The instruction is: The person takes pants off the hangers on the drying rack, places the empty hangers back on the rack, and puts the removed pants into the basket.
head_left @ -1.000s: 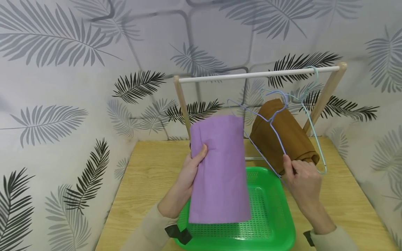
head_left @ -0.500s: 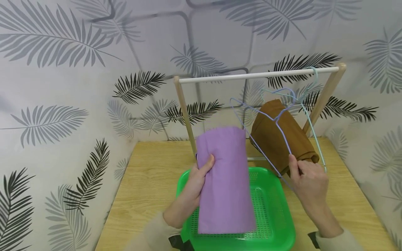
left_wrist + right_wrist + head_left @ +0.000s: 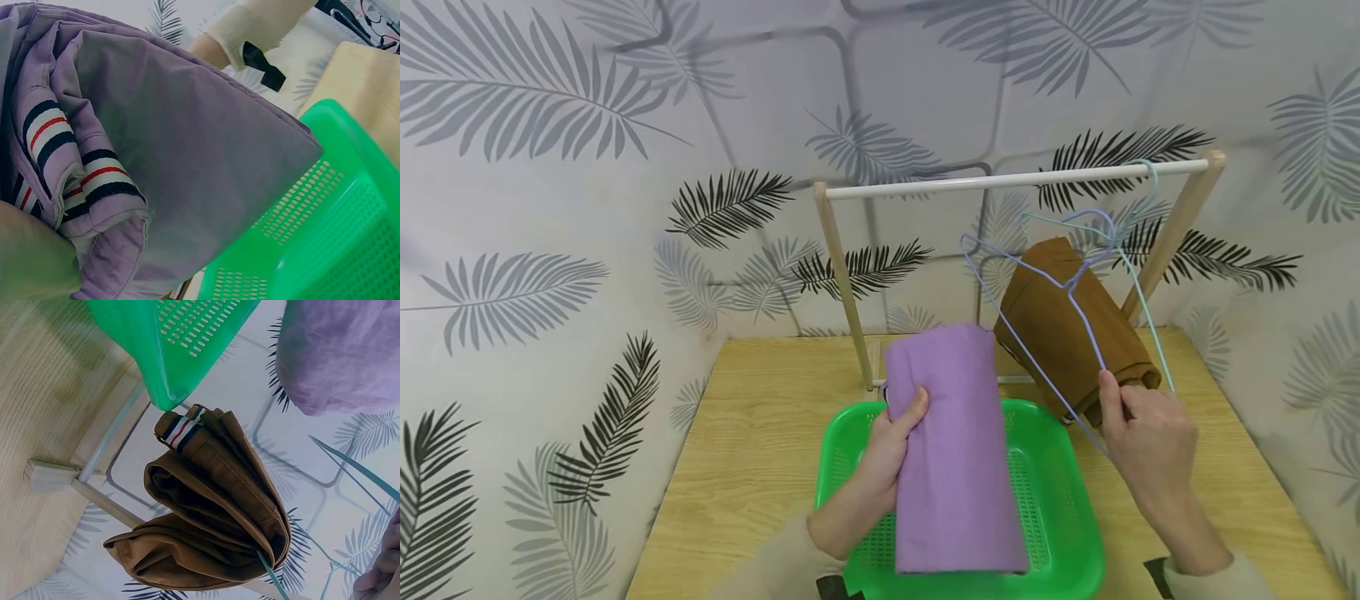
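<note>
My left hand (image 3: 883, 454) holds a folded purple garment (image 3: 955, 467), thumb pressed on its front and the fingers hidden behind. In the left wrist view the garment's edge (image 3: 106, 178) shows navy, white and red striped trim. With my right hand (image 3: 1153, 442) I grip the lower right side of a blue clothes hanger (image 3: 1087, 325), which bears no cloth. Behind it a folded brown garment (image 3: 1052, 317) hangs over a mint hanger (image 3: 1138, 296) hooked on the rack. Similar striped trim (image 3: 181, 431) is visible on the brown garment in the right wrist view.
A green plastic basket (image 3: 1086, 508) with a perforated bottom stands beneath the purple garment. The small clothes rack (image 3: 1015, 179), with a white bar and wooden legs, is at the back of the wooden table (image 3: 760, 417). Leaf-patterned walls (image 3: 587, 275) enclose the table.
The purple garment and my left hand have moved down and to the right, lower over the basket. My right hand has shifted right and slightly down with the blue hanger, across the brown garment.
</note>
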{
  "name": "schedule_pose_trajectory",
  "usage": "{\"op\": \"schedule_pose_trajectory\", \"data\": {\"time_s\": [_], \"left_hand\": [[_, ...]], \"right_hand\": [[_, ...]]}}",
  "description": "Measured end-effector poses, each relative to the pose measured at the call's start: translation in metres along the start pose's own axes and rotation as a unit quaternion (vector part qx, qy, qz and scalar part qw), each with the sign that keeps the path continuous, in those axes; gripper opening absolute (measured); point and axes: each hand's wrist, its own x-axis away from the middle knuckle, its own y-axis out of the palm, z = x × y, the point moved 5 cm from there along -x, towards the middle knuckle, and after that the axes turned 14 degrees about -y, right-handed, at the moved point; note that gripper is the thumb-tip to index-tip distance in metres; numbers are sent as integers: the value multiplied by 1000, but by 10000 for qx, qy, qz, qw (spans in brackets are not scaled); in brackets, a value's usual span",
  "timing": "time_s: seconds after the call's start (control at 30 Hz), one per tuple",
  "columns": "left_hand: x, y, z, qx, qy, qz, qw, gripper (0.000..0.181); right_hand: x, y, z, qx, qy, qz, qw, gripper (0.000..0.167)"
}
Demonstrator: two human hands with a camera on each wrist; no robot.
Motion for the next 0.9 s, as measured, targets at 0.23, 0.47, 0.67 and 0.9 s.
{"op": "schedule_pose_trajectory", "data": {"time_s": [0.23,0.47,0.67,0.9], "left_hand": [[-3,1,-17,23,-109,-113,9999,45],[-7,-1,-27,162,-148,-87,9997,45],[-11,-4,-32,121,-179,-60,9997,48],[-14,-10,-40,-23,-271,49,9996,43]], "right_hand": [[-1,-2,-3,72,-237,-3,9997,69],[1,-1,-4,8,-187,8,9998,68],[1,-2,-5,86,-273,6,9996,69],[0,-2,-8,148,-400,31,9991,70]]}}
